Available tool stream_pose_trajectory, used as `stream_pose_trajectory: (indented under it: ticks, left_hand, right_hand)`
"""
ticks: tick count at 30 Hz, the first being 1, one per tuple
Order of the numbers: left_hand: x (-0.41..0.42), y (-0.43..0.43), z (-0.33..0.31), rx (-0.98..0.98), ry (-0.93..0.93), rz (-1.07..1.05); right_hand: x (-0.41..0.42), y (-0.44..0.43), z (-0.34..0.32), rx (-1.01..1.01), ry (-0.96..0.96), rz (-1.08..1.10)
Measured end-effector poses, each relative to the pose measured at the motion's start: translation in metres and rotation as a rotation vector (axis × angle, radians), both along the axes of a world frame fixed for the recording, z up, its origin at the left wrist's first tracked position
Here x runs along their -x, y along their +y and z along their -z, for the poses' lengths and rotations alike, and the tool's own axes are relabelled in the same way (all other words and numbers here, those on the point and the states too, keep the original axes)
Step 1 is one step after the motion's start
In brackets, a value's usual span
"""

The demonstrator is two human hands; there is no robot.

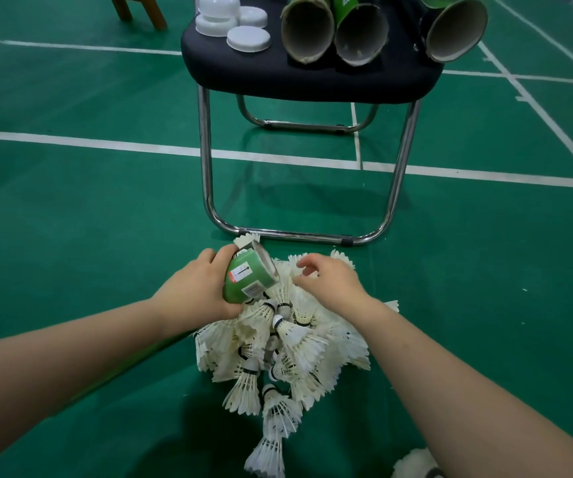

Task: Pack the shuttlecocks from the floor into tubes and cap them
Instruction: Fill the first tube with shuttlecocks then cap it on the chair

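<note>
Item 1. Shuttlecocks (288,343): white feathered, a dense heap on the green court floor (71,219), lying just in front of the chair's front floor bar. Corks point various ways and several trail off toward the near edge of view. One stray shuttlecock (416,464) lies apart at the bottom right and is cut off by the frame.

Item 2. Green tube (248,279): cardboard with a barcode label, held over the far left edge of the heap. It is tilted, with its open mouth facing away and to the right. Whether anything is inside cannot be seen.

Item 3. Left hand (198,288): fingers and thumb wrapped round the green tube's body.

Item 4. Right hand (329,281): over the far right part of the heap, fingers loosely curled down toward the feathers. Whether they pinch a shuttlecock cannot be told.

Item 5. Chair (312,77): black padded seat on a chrome frame (205,150), standing on the floor beyond the heap.

Item 6. Spare tubes, three, lying on the seat with open mouths toward the camera: one at centre (307,27), one touching it on the right (360,36), and one at the right edge (457,29).

Item 7. White caps (248,39): a cluster at the seat's left edge, some stacked.

Item 8. White court lines (105,144) cross the floor under and behind the chair.

Item 9. Wooden leg (154,12): at the top left, partly seen.
</note>
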State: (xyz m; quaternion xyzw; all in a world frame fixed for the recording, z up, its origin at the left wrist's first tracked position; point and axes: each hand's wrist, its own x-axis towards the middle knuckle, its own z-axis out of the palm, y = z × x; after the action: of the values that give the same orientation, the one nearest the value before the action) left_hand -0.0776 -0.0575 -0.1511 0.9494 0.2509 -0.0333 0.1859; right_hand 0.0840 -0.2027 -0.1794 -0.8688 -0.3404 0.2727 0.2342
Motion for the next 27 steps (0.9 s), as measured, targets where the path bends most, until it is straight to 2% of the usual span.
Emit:
stream_pose_trajectory:
  ticks: [6,10,12,15,18,22,27]
  left_hand:
    - [0.0,-0.002,0.004,0.003,-0.001,-0.017]
    - [-0.003,-0.004,0.009,0.004,0.003,-0.012]
    - [-0.003,-0.005,0.011,0.004,0.007,-0.011]
    - [-0.003,-0.006,0.015,0.001,0.017,-0.02]
    - [-0.001,-0.007,0.019,-0.002,0.031,-0.031]
    - [0.0,-0.006,0.019,-0.013,0.037,-0.04]
    - [-0.002,-0.008,0.016,-0.019,0.022,-0.039]
  right_hand:
    - [0.013,-0.007,0.027,0.277,-0.221,-0.255]
    - [0.012,-0.012,0.036,0.205,-0.302,-0.187]
    - [0.007,-0.012,0.032,0.087,-0.212,-0.056]
    - [0.001,-0.011,0.016,-0.259,0.081,0.263]
    - [-0.004,-0.005,0.0,-0.542,0.252,0.462]
    - [0.005,0.007,-0.013,-0.655,0.387,0.414]
    - [0.019,0.016,-0.023,-0.463,0.474,0.112]
